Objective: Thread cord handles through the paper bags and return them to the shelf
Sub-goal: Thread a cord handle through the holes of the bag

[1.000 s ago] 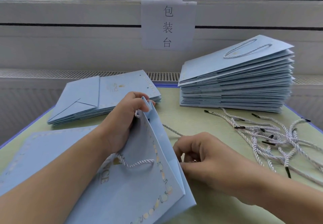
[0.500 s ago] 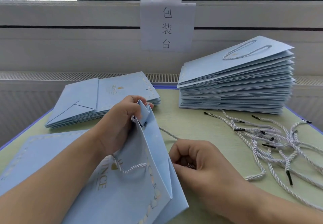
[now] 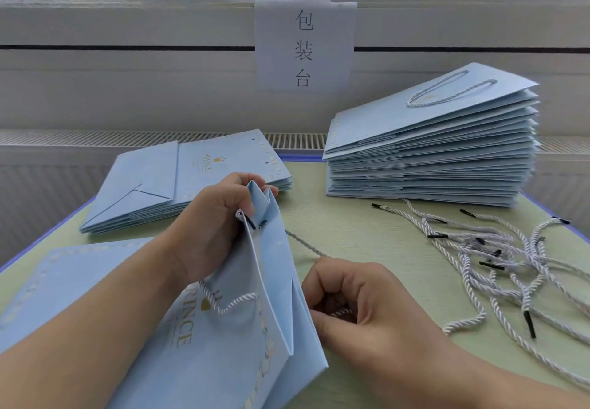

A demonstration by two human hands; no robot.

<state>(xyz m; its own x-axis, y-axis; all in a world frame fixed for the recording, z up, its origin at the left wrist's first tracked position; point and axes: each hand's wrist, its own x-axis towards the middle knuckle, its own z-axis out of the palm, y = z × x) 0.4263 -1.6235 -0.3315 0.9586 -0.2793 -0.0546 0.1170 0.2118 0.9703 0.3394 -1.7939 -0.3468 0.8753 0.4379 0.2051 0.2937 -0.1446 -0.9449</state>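
Pale green table [image 3: 367,226] with a blue edge fills the view, set against a white wall under a window. On the far right of it sits the tall stack of light blue paper bags [image 3: 431,159], the top one with a white cord handle lying looped on its face. Far left, a lower stack of flat bags [image 3: 178,182], "PRINCE" in gold on the top one. Another flat bag [image 3: 64,281] lies at the near left edge, under the left forearm.

Front and centre — the bag being worked [image 3: 242,329], tilted up off the table with its mouth opened. The left hand [image 3: 210,226] has its grip clamped on the folded top corner, thumb and fingers pinching the gusset, where a black cord tip pokes through a hole. A handle loop hangs on the bag's printed face.

The right hand [image 3: 360,306] is curled tight just beside the bag's side, grip closed on a white cord [image 3: 306,247] running from the bag's top to the fist.

Right of that — a loose tangle of black-tipped cords [image 3: 498,265] spread on the table.
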